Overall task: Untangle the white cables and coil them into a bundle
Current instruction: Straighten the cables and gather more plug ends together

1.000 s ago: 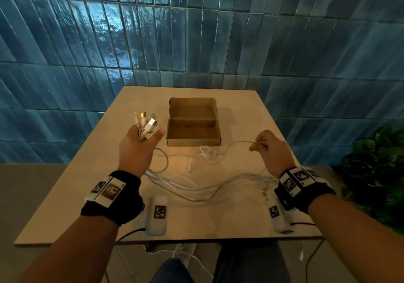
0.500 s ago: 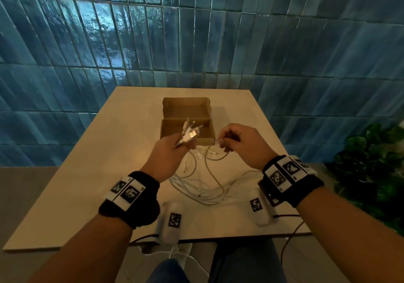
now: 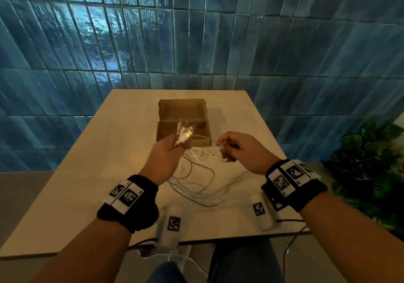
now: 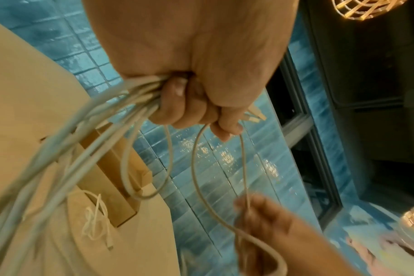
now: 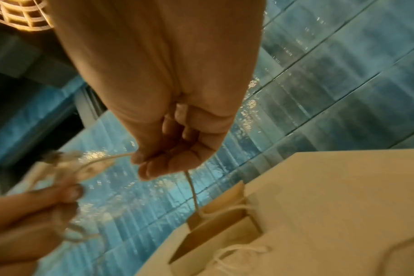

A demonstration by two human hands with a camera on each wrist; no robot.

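Several white cables [image 3: 196, 186] lie in loose loops on the beige table [image 3: 87, 173]. My left hand [image 3: 166, 151] grips a bunch of them, plug ends [image 3: 184, 133] sticking up above the fist; in the left wrist view the fingers [image 4: 191, 110] curl round the strands [image 4: 102, 121]. My right hand [image 3: 238, 149] pinches one thin cable [image 3: 203, 138] running over from the left hand; the right wrist view shows it [image 5: 106, 158] passing through the fingertips [image 5: 151, 164] and hanging down. A small knotted cable [image 4: 95, 224] lies on the table by the box.
An open cardboard box [image 3: 182, 123] stands just beyond both hands, mid-table. Two white tagged devices [image 3: 169, 223] [image 3: 261, 212] lie near the table's front edge. A blue tiled wall rises behind, and a green plant [image 3: 367, 173] stands at the right.
Both hands came together from wide apart, the left carrying the plug ends rightward to the box front. The right hand now pulls its cable slightly right again.
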